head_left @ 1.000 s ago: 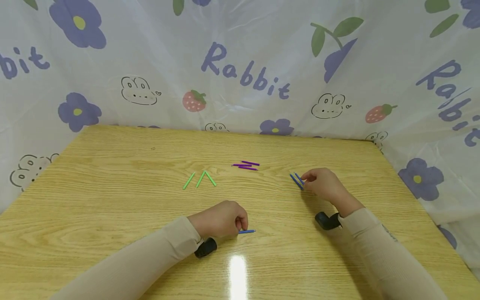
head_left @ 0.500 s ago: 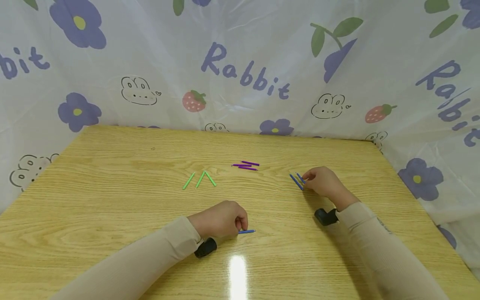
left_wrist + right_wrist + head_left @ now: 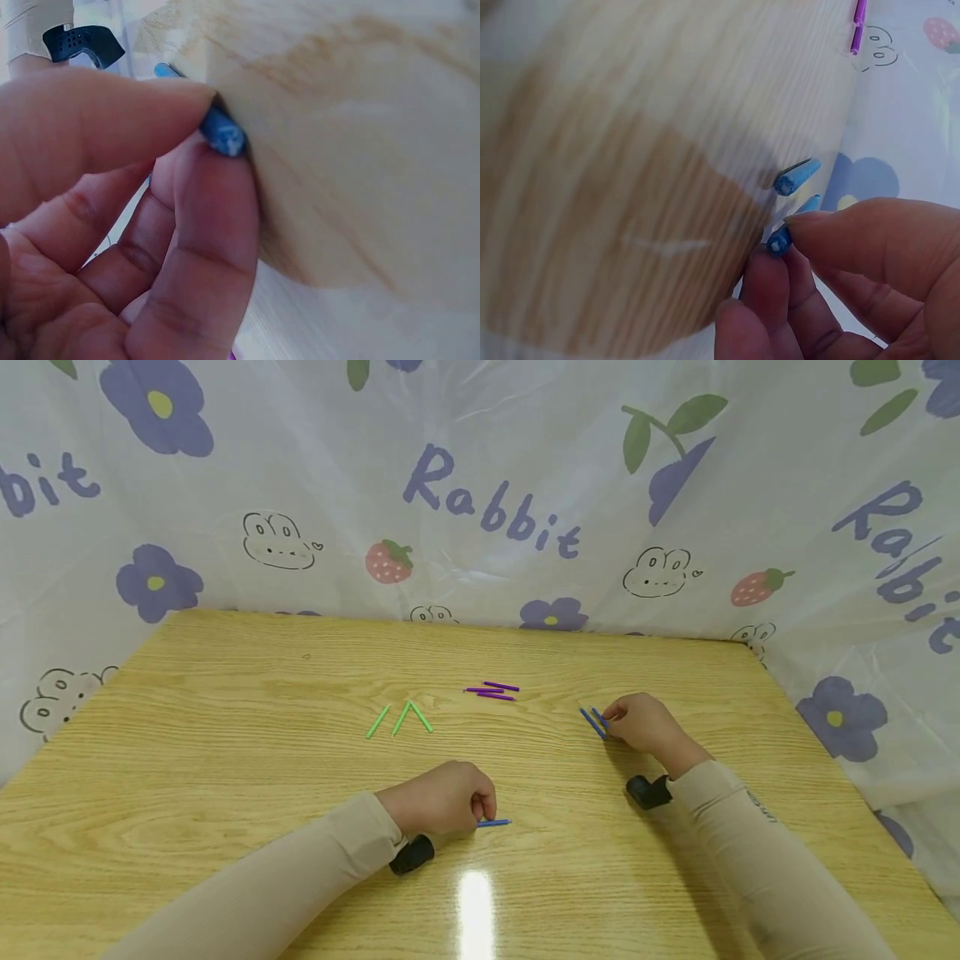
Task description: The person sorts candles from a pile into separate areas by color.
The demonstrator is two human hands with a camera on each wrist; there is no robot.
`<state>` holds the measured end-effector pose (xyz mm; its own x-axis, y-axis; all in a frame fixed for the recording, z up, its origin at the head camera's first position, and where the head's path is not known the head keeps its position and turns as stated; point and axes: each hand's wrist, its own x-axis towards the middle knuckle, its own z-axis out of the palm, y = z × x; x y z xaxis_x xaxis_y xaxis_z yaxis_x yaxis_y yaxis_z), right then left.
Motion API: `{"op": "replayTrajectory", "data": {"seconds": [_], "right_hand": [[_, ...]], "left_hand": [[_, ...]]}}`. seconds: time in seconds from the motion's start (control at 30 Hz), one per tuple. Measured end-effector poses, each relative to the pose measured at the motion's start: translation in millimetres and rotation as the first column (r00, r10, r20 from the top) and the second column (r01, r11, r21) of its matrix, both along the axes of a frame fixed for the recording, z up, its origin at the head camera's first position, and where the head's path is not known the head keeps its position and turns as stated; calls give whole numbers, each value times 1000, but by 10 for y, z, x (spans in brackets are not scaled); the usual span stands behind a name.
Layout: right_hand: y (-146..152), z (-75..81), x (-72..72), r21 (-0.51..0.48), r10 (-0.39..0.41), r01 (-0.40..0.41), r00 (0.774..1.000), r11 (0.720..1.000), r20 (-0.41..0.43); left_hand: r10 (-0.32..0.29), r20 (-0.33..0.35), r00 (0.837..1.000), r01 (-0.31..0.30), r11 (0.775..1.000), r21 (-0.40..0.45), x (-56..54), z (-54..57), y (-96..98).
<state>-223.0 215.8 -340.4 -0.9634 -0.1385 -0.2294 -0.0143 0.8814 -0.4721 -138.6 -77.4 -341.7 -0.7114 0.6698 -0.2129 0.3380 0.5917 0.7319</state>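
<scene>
My left hand [image 3: 442,797] pinches a thin blue candle [image 3: 498,822] between thumb and forefinger, low over the near middle of the table. In the left wrist view, the end of this blue candle [image 3: 226,139] pokes out between the fingertips. Farther right, my right hand [image 3: 645,722] pinches a second blue candle [image 3: 778,241] by thumb and finger, right at the tabletop. Beside it a third blue candle [image 3: 591,723] lies slanted on the wood, nearly parallel to the held one. My fingers partly cover both held candles.
Several green candles [image 3: 378,721] lie left of centre on the wooden table [image 3: 225,693], two of them meeting in a peak. Purple candles [image 3: 501,686] lie close together farther back. A patterned curtain [image 3: 480,568] hangs behind the table.
The blue candle in my right hand has shifted very slightly beside the lying one. My right wrist and forearm have moved a little to the left; my left hand stays still.
</scene>
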Motion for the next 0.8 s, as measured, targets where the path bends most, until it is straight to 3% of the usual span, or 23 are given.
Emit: {"op": "replayTrajectory", "data": {"seconds": [0.43, 0.8], "right_hand": [[7, 8, -7, 20, 11, -11, 1000, 1000, -2], [50, -10, -15, -15, -4, 4, 1000, 1000, 19]], "left_hand": [[-7, 1, 1000, 7, 1000, 1, -5, 3, -1], [-11, -40, 999, 10, 1000, -25, -5, -2, 27]]}}
